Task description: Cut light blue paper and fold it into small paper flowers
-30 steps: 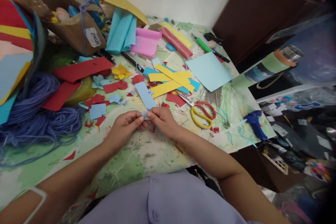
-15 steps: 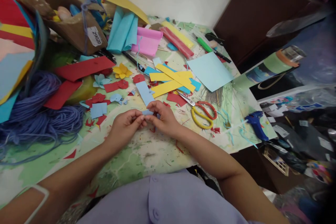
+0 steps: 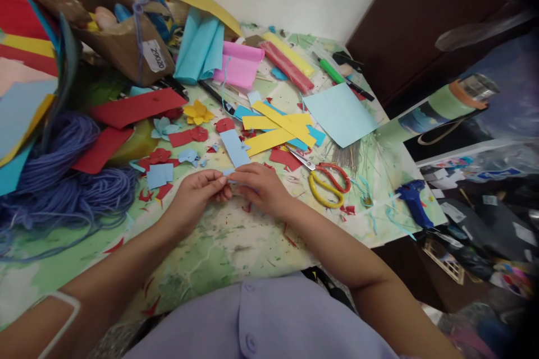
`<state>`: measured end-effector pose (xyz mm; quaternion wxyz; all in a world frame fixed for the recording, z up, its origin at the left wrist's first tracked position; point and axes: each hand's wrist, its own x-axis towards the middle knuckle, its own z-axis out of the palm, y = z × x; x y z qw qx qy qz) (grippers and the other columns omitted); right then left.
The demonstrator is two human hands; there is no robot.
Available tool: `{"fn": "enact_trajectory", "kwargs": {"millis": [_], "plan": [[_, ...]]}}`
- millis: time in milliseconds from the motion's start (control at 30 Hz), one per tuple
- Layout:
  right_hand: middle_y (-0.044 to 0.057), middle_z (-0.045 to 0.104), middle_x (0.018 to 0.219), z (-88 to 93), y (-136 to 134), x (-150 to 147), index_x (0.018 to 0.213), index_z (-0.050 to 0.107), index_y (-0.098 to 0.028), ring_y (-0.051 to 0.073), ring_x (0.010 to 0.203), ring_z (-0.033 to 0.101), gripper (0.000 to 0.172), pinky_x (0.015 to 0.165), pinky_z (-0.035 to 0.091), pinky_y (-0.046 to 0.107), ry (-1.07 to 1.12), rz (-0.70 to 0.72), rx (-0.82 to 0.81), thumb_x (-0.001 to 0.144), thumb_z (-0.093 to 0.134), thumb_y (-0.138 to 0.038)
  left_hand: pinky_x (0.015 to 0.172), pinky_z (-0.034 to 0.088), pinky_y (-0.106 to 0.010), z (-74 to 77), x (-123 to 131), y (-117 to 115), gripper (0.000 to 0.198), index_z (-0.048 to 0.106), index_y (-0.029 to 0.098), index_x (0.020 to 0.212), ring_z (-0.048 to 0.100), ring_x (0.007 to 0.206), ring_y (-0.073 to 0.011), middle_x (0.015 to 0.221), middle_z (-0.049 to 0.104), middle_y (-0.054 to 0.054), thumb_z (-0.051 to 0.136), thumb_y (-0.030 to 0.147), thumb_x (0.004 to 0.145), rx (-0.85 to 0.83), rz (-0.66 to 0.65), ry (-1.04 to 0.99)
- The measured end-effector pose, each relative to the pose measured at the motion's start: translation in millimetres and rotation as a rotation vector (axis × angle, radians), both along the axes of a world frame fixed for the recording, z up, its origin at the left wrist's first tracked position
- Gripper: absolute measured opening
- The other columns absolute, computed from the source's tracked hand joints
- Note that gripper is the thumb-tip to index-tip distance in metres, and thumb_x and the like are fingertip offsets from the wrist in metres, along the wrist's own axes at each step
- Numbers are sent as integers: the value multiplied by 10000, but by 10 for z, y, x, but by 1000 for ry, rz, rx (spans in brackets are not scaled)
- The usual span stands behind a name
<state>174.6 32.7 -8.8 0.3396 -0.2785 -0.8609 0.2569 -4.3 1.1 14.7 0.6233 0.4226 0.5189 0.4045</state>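
Observation:
Between my fingertips is a small piece of light blue paper (image 3: 228,172), mostly hidden by my fingers. My left hand (image 3: 202,186) pinches it from the left, thumb on top. From the other side my right hand (image 3: 261,186) holds it with bent fingers. Just beyond my hands lies a light blue paper strip (image 3: 234,147). Two light blue paper squares (image 3: 160,175) rest left of my left hand, near a blue paper flower (image 3: 188,156) and a yellow paper flower (image 3: 197,113). Right of my right hand are scissors (image 3: 323,174) with red and yellow handles, blades spread slightly.
Yellow paper strips (image 3: 278,137) cross over blue ones behind my hands. A pale blue sheet (image 3: 341,114) lies at right, and a blue glue gun (image 3: 415,202) sits by the table edge. Purple yarn (image 3: 88,179) and a brown bag (image 3: 122,45) crowd the left; a bottle (image 3: 442,106) leans at right.
My fingers have shifted on the blue paper; my right fingers now lie flatter over it, and less of it shows. The whole view has moved slightly.

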Motion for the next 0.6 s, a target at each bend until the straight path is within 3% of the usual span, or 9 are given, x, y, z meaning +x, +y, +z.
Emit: {"fn": "enact_trajectory", "kwargs": {"millis": [300,600], "plan": [[62,688,907,-92,12,-22,922,693,-196,146,873,625,196,816,492,282,162,-48,28,905,539,-316,546,418,-230,-4,-3,-14,165,634,174,691,547,539,-113,607,658,-11,657,326,751,-13,-47,50],[12,676,745,6,-39,-68,759,657,-177,120,733,620,176,736,484,247,261,-143,-234,874,580,-287,593,446,-238,-5,63,-71,163,651,186,720,575,604,-129,661,669,-17,654,344,757,29,-53,70]]}}
